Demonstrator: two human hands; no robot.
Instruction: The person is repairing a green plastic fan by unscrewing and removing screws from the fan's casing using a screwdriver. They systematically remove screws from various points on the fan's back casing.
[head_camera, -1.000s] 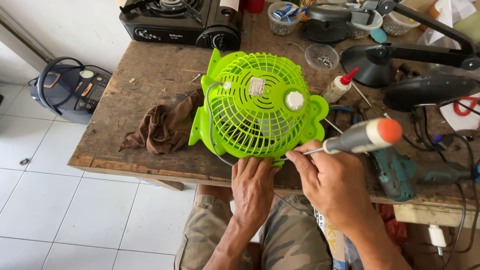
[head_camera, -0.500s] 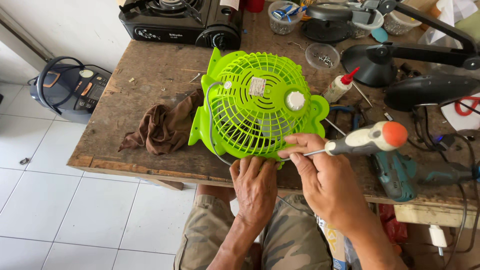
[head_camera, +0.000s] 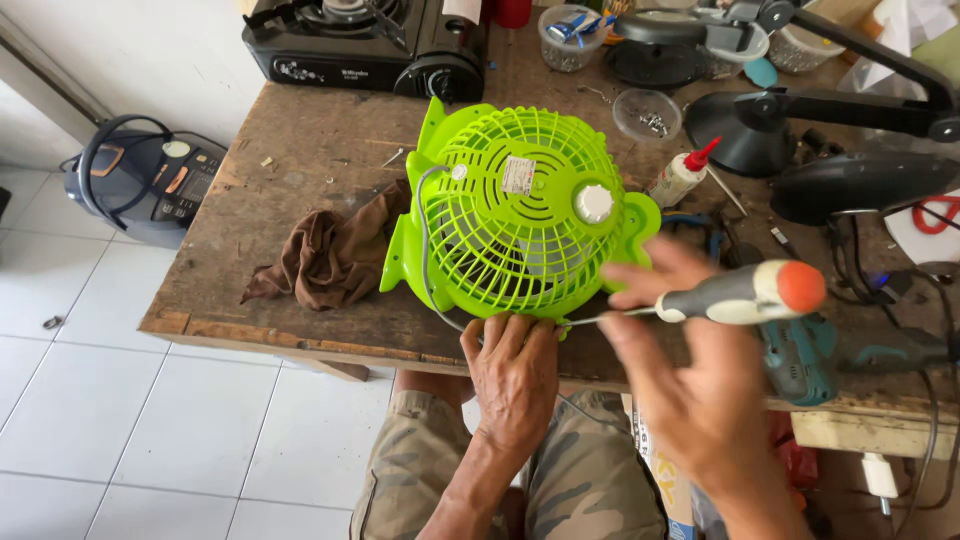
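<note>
A bright green fan housing (head_camera: 525, 215) lies grille-up near the front edge of the wooden bench (head_camera: 300, 130), roughly at the middle of its width, its lower rim almost reaching that edge. The left hand (head_camera: 515, 375) rests at the front edge with its fingers (head_camera: 500, 335) flat and loosely spread against the housing's lower rim, gripping nothing. The right hand (head_camera: 690, 385), blurred, is closed around the pale handle of a screwdriver (head_camera: 735, 295) with an orange cap; the thin shaft lies level along the front edge, its tip at the housing's lower rim just beside the left fingertips.

Left of the housing a crumpled brown cloth (head_camera: 325, 255) touches its side, with bare wood beyond it toward the left edge and front left corner. The right half is crowded: a small glue bottle (head_camera: 680, 175) with a red nozzle, a clear dish of screws (head_camera: 647, 113), a black lamp arm (head_camera: 850, 105), and a teal power tool (head_camera: 800, 355) at the front edge under the right hand. A black camping stove (head_camera: 370, 40) sits at the back edge.
</note>
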